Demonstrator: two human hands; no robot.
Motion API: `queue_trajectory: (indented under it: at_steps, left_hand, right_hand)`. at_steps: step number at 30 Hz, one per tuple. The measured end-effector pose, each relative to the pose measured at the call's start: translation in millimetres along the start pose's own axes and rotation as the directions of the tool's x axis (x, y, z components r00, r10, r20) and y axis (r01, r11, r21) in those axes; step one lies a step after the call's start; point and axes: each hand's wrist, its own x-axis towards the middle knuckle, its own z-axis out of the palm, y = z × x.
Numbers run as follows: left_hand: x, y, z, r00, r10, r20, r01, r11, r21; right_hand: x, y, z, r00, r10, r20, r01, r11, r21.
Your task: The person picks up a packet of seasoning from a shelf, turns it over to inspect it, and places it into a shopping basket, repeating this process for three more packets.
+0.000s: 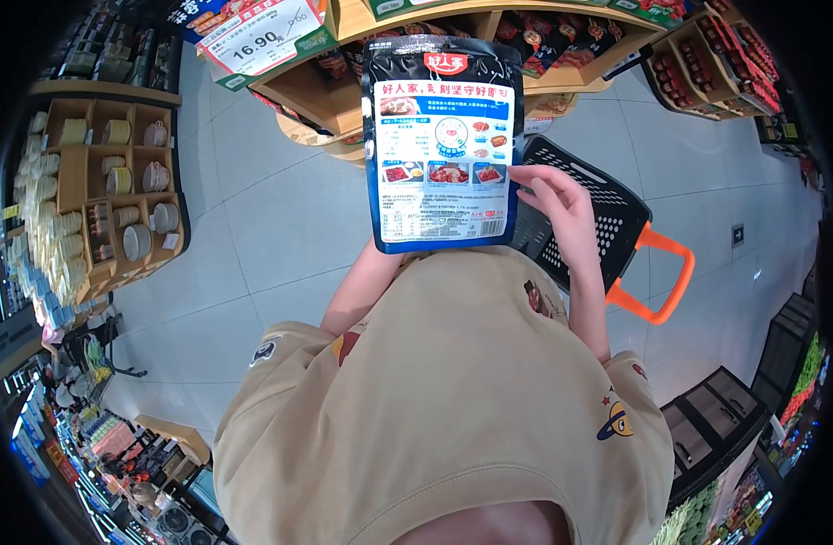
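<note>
A large seasoning pouch (pixel 443 195) is held up in front of my chest, its printed back facing me. It has a black top, a blue bottom edge, a white text panel and small pictures of red dishes. My right hand (pixel 563 207) is at the pouch's right edge, thumb and forefinger closed on it, the other fingers curled. My left forearm runs up behind the pouch's lower left, and the pouch hides my left hand and its fingers. Below my right forearm, a black shopping basket (pixel 621 211) with an orange handle (pixel 678 291) stands on the floor.
A wooden display shelf (pixel 353 20) with packaged goods and a 16.90 price sign (pixel 257 41) is just ahead. Bowls and cups fill a shelf unit (pixel 94 173) on the left. Another stocked rack (pixel 707 68) stands at the far right, above grey floor tiles (pixel 244 218).
</note>
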Motion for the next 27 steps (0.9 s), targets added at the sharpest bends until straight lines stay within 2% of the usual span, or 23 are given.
queue_trajectory:
  at_steps: [27]
  left_hand:
    - [-5.6, -2.3, 5.2, 1.0, 0.002, 0.01, -0.002, 1.0, -0.011]
  right_hand:
    - [-1.5, 3.2, -0.1, 0.998, 0.057, 0.012, -0.057, 0.998, 0.02]
